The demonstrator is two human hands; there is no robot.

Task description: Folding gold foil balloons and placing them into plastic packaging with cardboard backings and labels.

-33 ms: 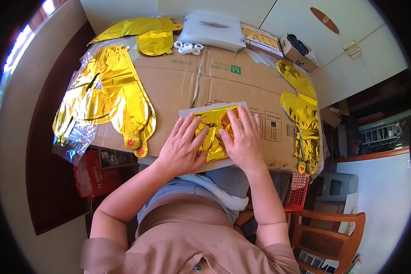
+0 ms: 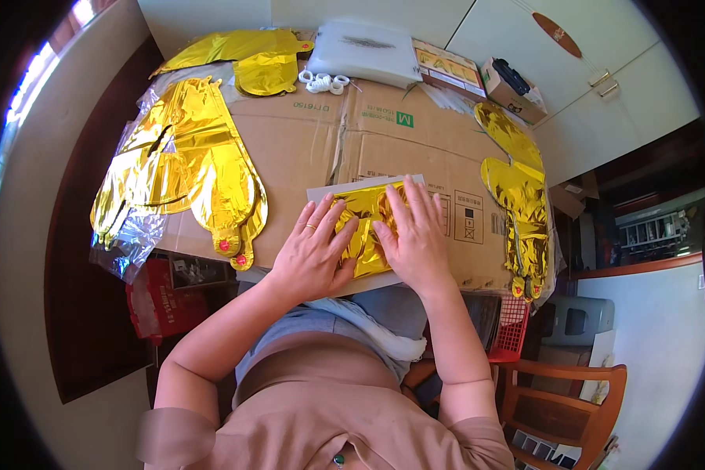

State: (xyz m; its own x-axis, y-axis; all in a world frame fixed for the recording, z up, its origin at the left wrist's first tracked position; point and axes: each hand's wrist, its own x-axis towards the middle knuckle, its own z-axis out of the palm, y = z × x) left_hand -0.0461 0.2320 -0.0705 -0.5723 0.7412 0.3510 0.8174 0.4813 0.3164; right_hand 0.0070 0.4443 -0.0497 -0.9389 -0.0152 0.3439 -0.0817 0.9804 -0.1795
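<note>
Left grip (image 2: 309,244), right grip (image 2: 418,244); gold foil (image 2: 366,249) between and beneath.

Foil (image 2: 365,249), partly hidden.
Sides under left hand (image 2: 312,244) and right hand (image 2: 420,244); chair (image 2: 552,415), cut by lower edge; left sleeve (image 2: 176,439), blurred.

- Shiny gold: my foil piece (image 2: 364,249) at the table's (image 2: 286,168) near edge
- Pale grey: my sheet (image 2: 319,192) under it
- Gold, red-dotted tabs (image 2: 225,239): foil shapes (image 2: 215,176) along the left edge
- Brown, printed green and black: cardboard (image 2: 427,149)
</note>
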